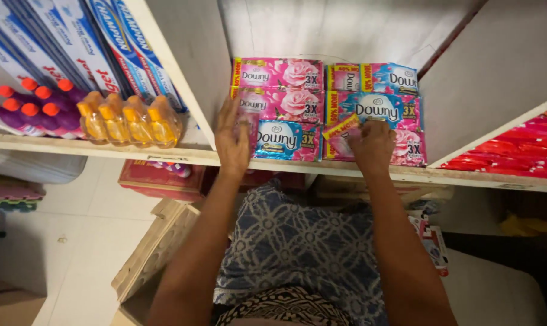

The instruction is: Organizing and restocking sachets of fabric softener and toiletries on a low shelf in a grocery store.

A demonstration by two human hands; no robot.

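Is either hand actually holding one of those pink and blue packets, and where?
Right hand pinches a blue sachet by its lower edge. Left hand lies flat on the pink sachets, gripping nothing.

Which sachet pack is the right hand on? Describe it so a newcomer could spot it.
Find the middle compartment of the white shelf, filled with pink sachet packs. The right hand rests on the right-hand stack, at its front. The pack there has a blue panel and a slanted yellow-and-red strip, unlike the rose-printed pink packs behind on the left.
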